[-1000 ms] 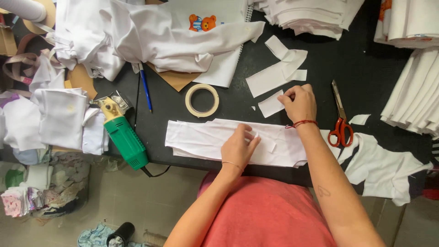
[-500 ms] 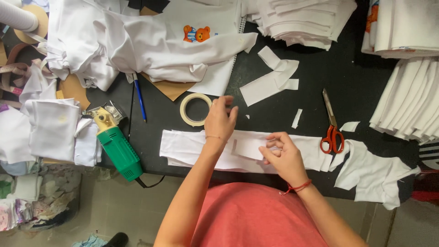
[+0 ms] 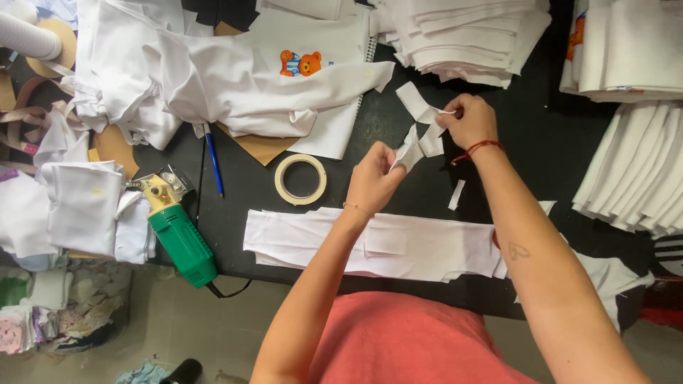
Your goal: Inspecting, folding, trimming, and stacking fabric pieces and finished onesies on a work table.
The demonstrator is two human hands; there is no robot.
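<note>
We lift small white fabric strips [image 3: 420, 139] off the tabletop [image 3: 398, 188] — left hand [image 3: 373, 178] and right hand [image 3: 466, 121] each pinched on them, set apart to separate the pieces.

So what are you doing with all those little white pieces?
A person at a black table holds small white fabric strips up between both hands: the left hand pinches the lower end, the right hand the upper. Below them lies a long white fabric piece. A roll of tape, a blue pen and a green cutting tool lie to the left, with stacks of white cloth around.
</note>
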